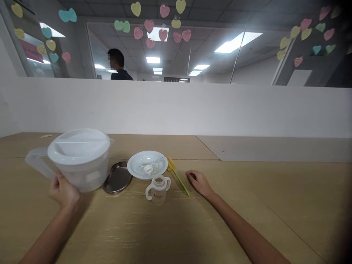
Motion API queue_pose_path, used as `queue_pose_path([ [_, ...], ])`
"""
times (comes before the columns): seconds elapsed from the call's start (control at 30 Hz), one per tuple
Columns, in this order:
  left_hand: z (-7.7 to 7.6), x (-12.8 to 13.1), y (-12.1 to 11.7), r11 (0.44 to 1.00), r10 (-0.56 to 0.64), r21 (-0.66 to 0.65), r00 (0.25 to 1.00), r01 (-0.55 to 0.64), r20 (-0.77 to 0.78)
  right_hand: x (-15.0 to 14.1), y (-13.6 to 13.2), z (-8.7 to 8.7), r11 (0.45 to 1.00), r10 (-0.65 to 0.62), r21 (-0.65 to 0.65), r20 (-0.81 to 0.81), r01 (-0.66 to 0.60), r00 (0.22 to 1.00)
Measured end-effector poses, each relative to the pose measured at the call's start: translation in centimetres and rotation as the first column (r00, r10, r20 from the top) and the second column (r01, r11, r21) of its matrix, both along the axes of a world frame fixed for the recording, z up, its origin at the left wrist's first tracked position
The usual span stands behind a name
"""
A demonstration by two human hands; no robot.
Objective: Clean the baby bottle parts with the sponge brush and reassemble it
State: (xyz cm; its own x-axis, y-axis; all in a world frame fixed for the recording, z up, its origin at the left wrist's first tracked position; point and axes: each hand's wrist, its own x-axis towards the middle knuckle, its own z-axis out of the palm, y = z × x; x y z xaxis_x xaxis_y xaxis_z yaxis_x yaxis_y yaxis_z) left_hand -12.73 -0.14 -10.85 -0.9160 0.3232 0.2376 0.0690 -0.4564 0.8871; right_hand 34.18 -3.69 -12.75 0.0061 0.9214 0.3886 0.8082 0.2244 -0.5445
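Observation:
My left hand [63,190] grips a translucent plastic pitcher [79,159] with a white lid from below, near its handle, and holds it tilted above the table. Just right of the pitcher lies a steel kidney-shaped tray [117,178]. A white round dish [147,165] holds a white silicone bottle teat [148,169]. In front of the dish stands a clear baby bottle [158,190] with two handles. My right hand [198,183] rests curled on the table, next to a yellow-green bottle brush [178,176].
The wooden table [176,227] ends at a low white partition [176,110]. Beyond it, a person [118,66] stands behind glass hung with paper hearts [149,26]. A grey panel [275,148] lies along the table's back right.

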Motion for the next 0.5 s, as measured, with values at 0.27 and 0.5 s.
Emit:
queue_pose_path([
  [0.27,0.3,0.3,-0.2,0.998,-0.012,-0.063,0.998,0.016,0.055,0.1,0.2,-0.2,1.000,0.013,0.007,0.039,-0.014,0.999],
  [0.5,-1.0,-0.3,0.5,0.987,-0.095,-0.134,0.994,0.087,-0.059,-0.3,-0.2,0.3,1.000,0.012,0.020,0.112,-0.014,0.994],
])
